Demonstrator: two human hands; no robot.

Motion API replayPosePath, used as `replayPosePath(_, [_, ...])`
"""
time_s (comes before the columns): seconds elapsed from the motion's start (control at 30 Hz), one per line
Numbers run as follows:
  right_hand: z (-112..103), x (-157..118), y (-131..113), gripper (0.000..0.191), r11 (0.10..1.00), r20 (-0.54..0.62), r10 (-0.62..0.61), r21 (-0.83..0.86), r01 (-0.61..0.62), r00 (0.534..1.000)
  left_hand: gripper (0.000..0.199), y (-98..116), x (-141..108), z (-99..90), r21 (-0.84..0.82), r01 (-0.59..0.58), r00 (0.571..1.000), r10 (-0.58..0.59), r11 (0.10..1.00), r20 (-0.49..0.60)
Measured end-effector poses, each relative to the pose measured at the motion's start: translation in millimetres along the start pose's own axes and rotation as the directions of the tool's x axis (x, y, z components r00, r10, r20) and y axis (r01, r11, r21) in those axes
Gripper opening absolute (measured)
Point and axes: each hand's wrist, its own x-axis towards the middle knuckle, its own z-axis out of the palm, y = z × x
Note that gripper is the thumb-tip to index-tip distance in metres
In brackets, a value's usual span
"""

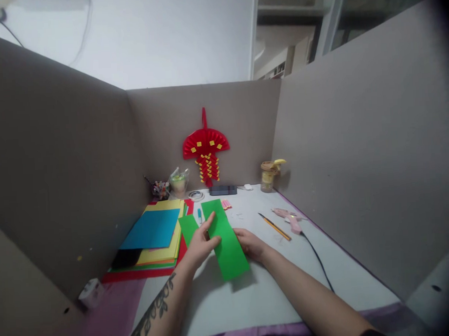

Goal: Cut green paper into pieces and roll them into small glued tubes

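Left hand [201, 247] grip: closed on a green paper strip [231, 258], thumb and a finger across its upper face. Right hand [251, 244] at the strip's right edge, fingers partly hidden behind it; can't tell how firm that grip is. Strip slants from far left to near right, above the middle of the bench [213, 314]. Second green piece [188, 226] just left of it, by the left hand; can't tell if held or lying. Left: stack of coloured paper [169, 261], blue sheet [154, 229] on top. Right: pencil [280, 229], then pink glue gun [293, 221] with black cord running near. Far side: tape roll [196, 195], bagged cup [178, 184], pen holder [160, 191], lidded cup [267, 180] at right. Red paper ornament [205, 145] on the far panel, yellow bits on it.
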Motion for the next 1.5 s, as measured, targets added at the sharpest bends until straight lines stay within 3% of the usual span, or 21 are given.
replayPosePath(0.47, [2, -1, -2, 0.037, 1.000, -0.019, 0.010, 0.011, -0.010, 1.000, 0.080, 4, -3, 4.2, 0.002, 0.009, 1.000, -0.009, 1.000, -0.011])
replayPosePath(1.5, [3, -2, -3, 0.045, 0.999, -0.031, 0.002, 0.035, -0.001, 1.000, 0.080, -7, -2, 3.7, -0.022, -0.013, 0.999, 0.014, 1.000, 0.049])
